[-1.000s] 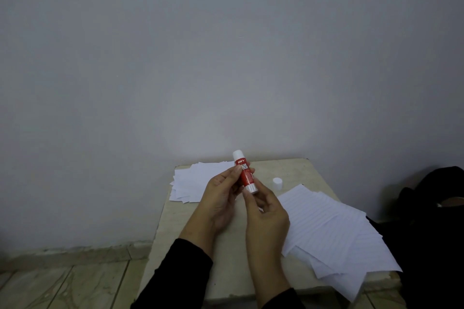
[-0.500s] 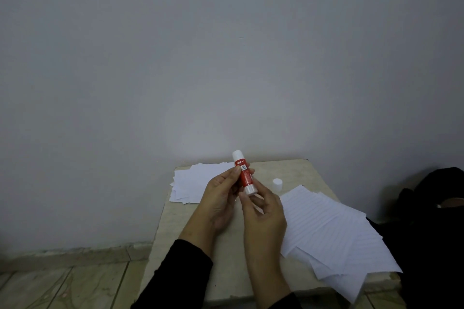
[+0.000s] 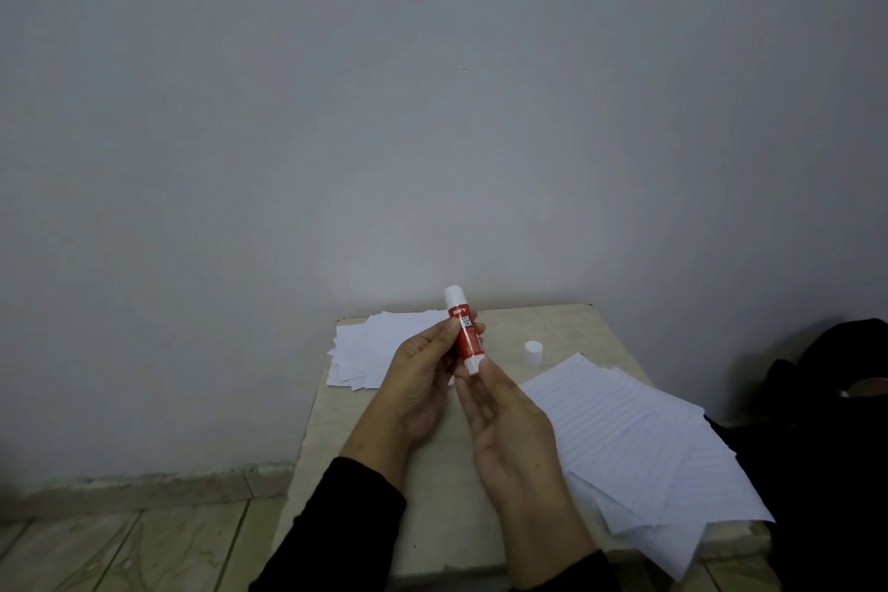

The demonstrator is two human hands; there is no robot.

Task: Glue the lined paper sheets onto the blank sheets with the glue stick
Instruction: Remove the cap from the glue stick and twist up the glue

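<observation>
A red glue stick (image 3: 465, 332) with white ends is held nearly upright above the small table (image 3: 432, 514). My left hand (image 3: 420, 380) grips its red body with thumb and fingers. My right hand (image 3: 509, 428) pinches the white bottom end between fingertips. Its white cap (image 3: 534, 352) stands apart on the table, to the right. A spread pile of lined sheets (image 3: 634, 447) covers the table's right side. A stack of blank sheets (image 3: 370, 349) lies at the back left, partly hidden by my left hand.
A grey wall rises directly behind the table. A dark bag or cloth (image 3: 831, 399) sits to the right of the table. Tiled floor (image 3: 120, 548) shows at lower left. The lined sheets overhang the table's front right edge.
My hands stay on the glue stick almost in place. My right hand's fingers have shifted slightly around the stick's white bottom end.
</observation>
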